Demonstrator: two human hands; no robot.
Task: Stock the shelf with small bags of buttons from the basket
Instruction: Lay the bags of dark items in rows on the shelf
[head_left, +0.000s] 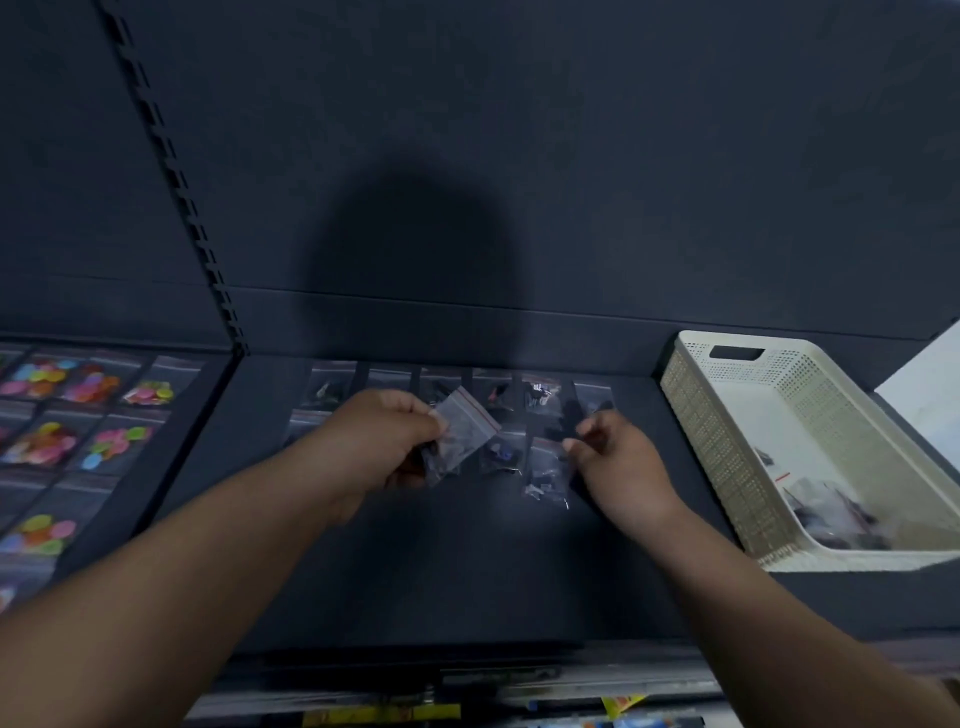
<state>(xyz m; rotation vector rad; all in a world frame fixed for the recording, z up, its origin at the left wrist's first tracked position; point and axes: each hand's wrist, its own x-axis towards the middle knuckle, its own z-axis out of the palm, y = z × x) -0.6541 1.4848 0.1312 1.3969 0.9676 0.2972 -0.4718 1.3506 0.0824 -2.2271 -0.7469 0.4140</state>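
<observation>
Left hand (384, 441) pinches clear red-zip bags (462, 431); right hand (618, 462) curled at shelved bag (545, 470), hold unclear. Perforated cream basket (727, 457), 3 o'clock: dark-button bags (831, 512).

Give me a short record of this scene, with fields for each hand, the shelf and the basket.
left hand: grips small clear bag, red-striped seal, above the shelf
right hand: fingers curled at a laid bag; grip unclear
shelf: dark-button bags in rows at the back
basket: right on the shelf, more bags inside
left section: bags of coloured buttons
</observation>
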